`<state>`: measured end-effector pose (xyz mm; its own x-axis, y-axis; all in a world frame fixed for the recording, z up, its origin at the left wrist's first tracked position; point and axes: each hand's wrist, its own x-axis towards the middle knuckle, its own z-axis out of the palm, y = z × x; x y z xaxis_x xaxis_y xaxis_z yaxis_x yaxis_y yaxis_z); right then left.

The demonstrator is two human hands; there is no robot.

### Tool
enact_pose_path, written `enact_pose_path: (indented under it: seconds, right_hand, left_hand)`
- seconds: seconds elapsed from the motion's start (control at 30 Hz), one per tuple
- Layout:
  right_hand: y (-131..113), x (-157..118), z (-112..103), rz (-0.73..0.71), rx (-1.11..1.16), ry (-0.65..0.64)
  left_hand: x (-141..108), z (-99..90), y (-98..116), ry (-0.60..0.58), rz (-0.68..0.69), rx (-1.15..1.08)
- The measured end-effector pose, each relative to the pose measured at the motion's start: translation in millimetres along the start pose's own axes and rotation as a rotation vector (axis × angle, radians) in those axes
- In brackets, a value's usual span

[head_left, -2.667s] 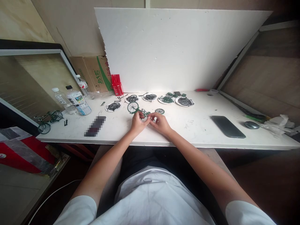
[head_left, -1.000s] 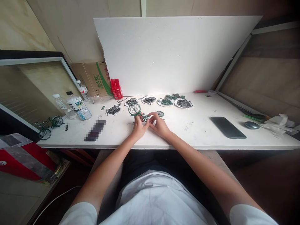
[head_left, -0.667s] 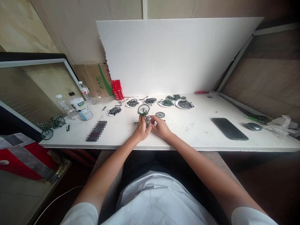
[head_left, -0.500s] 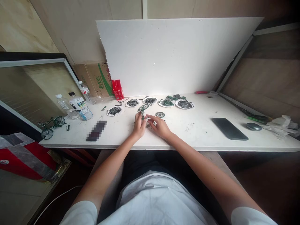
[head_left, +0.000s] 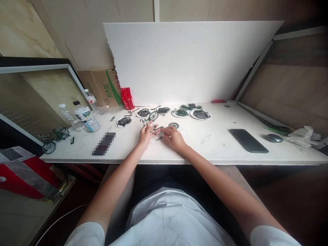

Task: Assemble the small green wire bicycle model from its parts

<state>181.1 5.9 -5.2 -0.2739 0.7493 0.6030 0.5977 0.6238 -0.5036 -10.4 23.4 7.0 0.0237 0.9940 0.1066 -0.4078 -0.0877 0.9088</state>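
Note:
My left hand [head_left: 146, 134] is closed on a small green model bicycle [head_left: 153, 117], partly assembled, with one spoked wheel at its far end. The bicycle is tilted above the table. Close to its right side, my right hand [head_left: 172, 136] has its thumb and fingers pinched together; whatever is between the fingertips is too small to make out. Just beyond the right hand a loose spoked wheel [head_left: 174, 125] lies flat. Small dark pieces [head_left: 159, 138] rest on the table between the hands.
Plates of dark wheels and parts [head_left: 200, 114] and green parts [head_left: 180, 112] line the back. A finished model bicycle [head_left: 55, 138] stands at left by bottles [head_left: 87, 116]. A phone [head_left: 248, 140] and a mouse [head_left: 274, 138] lie at right. A white board [head_left: 189, 61] leans behind.
My left hand has turned and shifted left with the model bicycle, so its frame and wheel now show more fully. My right hand stays close by, still pinched.

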Motion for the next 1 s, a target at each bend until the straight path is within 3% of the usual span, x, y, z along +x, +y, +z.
enact_pose_path:
  seconds: [0.33, 0.57, 0.73, 0.9, 1.0]
  right_hand:
    - [-1, 0, -1, -0.011, 0.023, -0.049]
    - [14, 6, -2, -0.165, -0.016, 0.032]
    - [15, 15, -26, -0.236, -0.125, 0.01]
    - [30, 22, -55, -0.114, -0.173, -0.018]
    - [49, 22, -69, -0.025, -0.198, -0.031]
  left_hand:
    - [3, -10.3, 0, -0.125, -0.093, -0.179]
    - [8, -14.6, 7, 0.02, -0.11, -0.236]
    - [12, -22.4, 20, -0.003, -0.16, -0.188]
    - [19, -36.6, 32, 0.074, -0.091, -0.088]
    - [24, -47.8, 39, 0.057, -0.096, -0.044]
